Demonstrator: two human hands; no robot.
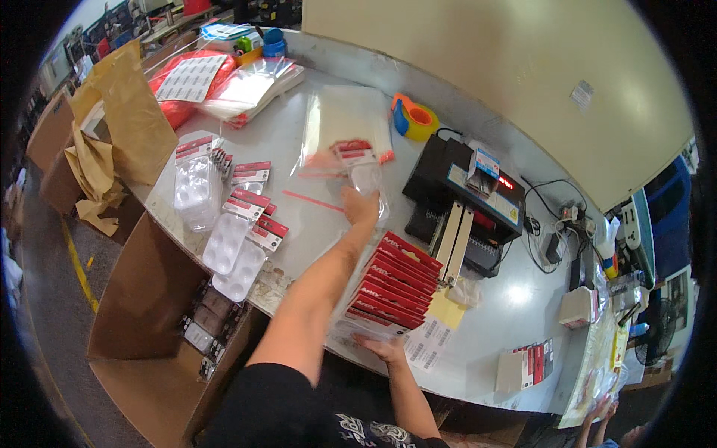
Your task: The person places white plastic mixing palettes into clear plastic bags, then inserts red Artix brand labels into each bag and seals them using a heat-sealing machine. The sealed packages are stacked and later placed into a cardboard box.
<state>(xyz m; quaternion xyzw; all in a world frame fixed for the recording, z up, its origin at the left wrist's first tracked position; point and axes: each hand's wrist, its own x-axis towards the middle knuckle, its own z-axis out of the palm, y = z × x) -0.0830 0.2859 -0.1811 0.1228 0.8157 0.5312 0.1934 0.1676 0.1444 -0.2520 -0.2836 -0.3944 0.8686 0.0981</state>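
My left hand (361,207) is closed on a clear-bagged white paint palette (366,178) with a red header card, slightly blurred, near the clear plastic bags (347,112). At the table's near edge, my right hand (382,348) lies against the near end of a fanned stack of red-headed packages (392,287). Its visible fingers are stretched out, and part of the hand is hidden by the stack. A red strip (314,201) lies left of my left hand. Further left are more packaged white palettes (225,243) with red headers and a pile of them (197,190).
A black sealing machine (441,175) with a lit display stands right of the stack. Behind it are an orange-and-yellow tape dispenser (414,119) and a wall panel. A cardboard box (142,321) is below the left edge. Label sheets (427,343) and a small pack (523,367) lie right.
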